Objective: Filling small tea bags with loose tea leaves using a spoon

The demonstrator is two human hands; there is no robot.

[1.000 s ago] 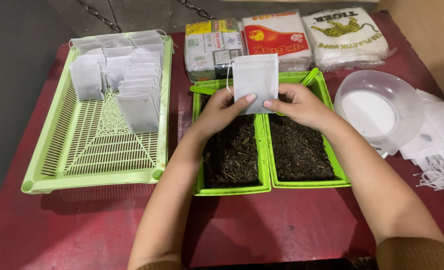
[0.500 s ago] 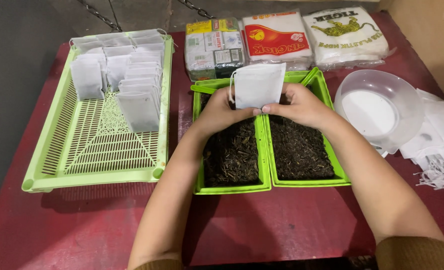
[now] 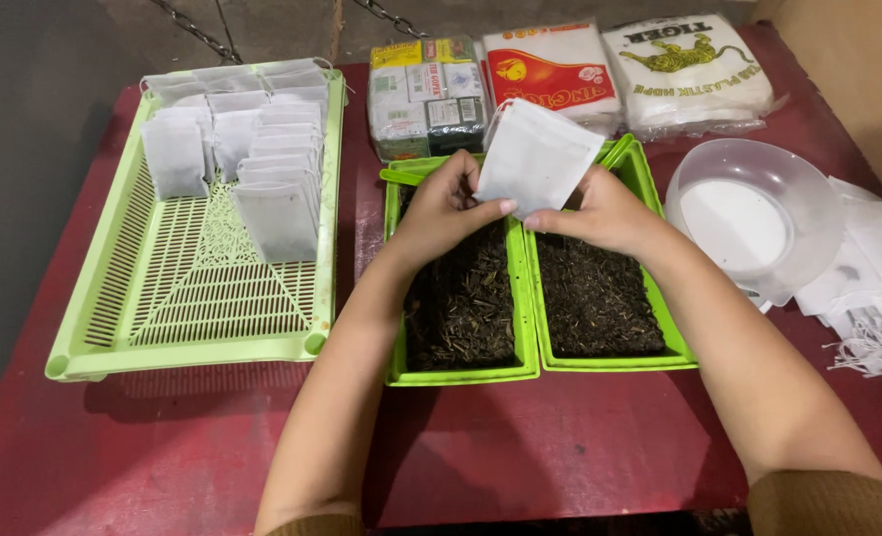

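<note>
Above the two small green trays, both hands are pinching one white filter bag (image 3: 538,157) — the left hand (image 3: 443,206) is closing finger and thumb on its lower left edge, the right hand (image 3: 605,210) is gripping its lower right corner, and the bag is tilting up between them. Whether anything is inside the bag cannot be told, and the hands are hiding the far ends of both trays. The left green tray (image 3: 461,375) and the right green tray (image 3: 615,362) are sitting side by side, touching, each holding dark loose tea leaves. To the left, a slotted green basket (image 3: 178,342) is holding rows of upright white bags (image 3: 262,169) at its far end. Behind the trays, three wrapped packets (image 3: 560,74) are lying in a row. To the right, a clear plastic bowl (image 3: 754,213) is resting beside a pile of flat bags with strings (image 3: 873,288), which the picture's edge is cutting off.
</note>
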